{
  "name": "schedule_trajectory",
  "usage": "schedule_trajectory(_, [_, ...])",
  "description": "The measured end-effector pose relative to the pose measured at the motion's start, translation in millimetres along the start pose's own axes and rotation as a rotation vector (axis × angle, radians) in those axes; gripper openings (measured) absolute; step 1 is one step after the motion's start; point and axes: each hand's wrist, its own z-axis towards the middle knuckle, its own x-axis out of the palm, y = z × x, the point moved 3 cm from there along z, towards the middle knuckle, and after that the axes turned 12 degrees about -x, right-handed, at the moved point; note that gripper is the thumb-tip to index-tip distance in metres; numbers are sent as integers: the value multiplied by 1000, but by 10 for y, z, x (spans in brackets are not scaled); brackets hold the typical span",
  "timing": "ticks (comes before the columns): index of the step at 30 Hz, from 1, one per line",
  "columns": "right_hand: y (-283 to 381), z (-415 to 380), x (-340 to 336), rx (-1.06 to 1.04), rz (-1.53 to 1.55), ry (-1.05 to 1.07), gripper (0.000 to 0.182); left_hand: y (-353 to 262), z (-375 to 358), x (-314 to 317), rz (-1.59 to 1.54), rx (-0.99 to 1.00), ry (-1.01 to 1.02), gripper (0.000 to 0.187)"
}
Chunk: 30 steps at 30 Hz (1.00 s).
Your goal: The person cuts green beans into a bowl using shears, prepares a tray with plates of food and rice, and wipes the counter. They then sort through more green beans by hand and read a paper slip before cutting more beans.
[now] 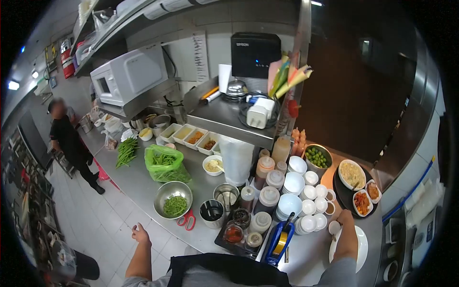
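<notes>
My right hand (pixel 345 219) is at the right end of the counter, its fingers closed at a small white sauce cup (pixel 334 227). Under that forearm lies a white oval plate (pixel 362 246), partly covered by it. My left hand (pixel 140 234) hangs in the air past the counter's front edge, fingers apart, holding nothing. Closest to it on the counter are a steel bowl (pixel 162 190) of cut green vegetables and scissors with red handles (pixel 189 220). Stacked small white cups (pixel 308 207) stand left of my right hand.
A dark round tray (pixel 340 189) with filled dishes sits beyond my right hand. Squeeze bottles (pixel 269 196), a blue tape dispenser (pixel 279 244) and a green bag (pixel 165 165) of vegetables crowd the counter. A person (pixel 71 138) stands at far left. A shelf (pixel 232 119) overhangs the back.
</notes>
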Motion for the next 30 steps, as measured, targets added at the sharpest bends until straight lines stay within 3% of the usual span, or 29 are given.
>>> schedule_trajectory(2, [-46, 73, 86, 2, -5, -65, 34, 117, 79, -44, -56, -31, 31, 51])
schedule_trajectory(6, [-173, 219, 233, 130, 204, 161, 30, 344, 256, -124, -135, -71, 58, 53])
schedule_trajectory(9, [93, 11, 4, 31, -46, 256, 32, 521, 372, -101, -182, -139, 51, 54])
schedule_trajectory(12, [-266, 434, 555, -7, -47, -134, 24, 609, 375, -55, -198, -145, 116, 54])
schedule_trajectory(13, [86, 122, 216, -3, 314, -279, 36, 617, 371, -36, -170, -137, 86, 56])
schedule_trajectory(14, [203, 92, 98, 9, 312, -340, 34, 581, 320, -36, -201, -160, 112, 56])
schedule_trajectory(19, [246, 24, -290, 64, 99, -442, 23, 203, 277, 38, -323, -239, 358, 60])
schedule_trajectory(20, [346, -1, -617, -147, -113, -274, 25, 113, 345, 98, -331, -243, 389, 61])
schedule_trajectory(21, [334, 218, -731, -262, -316, -300, 23, -12, 410, 191, -349, -253, 417, 62])
schedule_trajectory(23, [984, -278, -1703, -238, -46, -577, 18, -269, 387, 372, -373, -244, 488, 64])
schedule_trajectory(24, [1120, -252, -1927, -154, 165, -615, 22, -418, 311, 455, -373, -226, 533, 64])
schedule_trajectory(25, [1352, -338, -2167, -231, 414, -627, 19, -543, 291, 599, -373, -241, 559, 64])
schedule_trajectory(26, [1591, -397, -2364, -306, 665, -635, 17, -616, 338, 730, -375, -255, 586, 63])
schedule_trajectory(29, [2272, -306, -2573, -537, 1015, -484, 19, -585, 767, 1192, -505, -227, 678, 62])
schedule_trajectory(30, [2503, -276, -2612, -573, 1081, -397, 24, -631, 657, 1165, -490, -219, 587, 62])
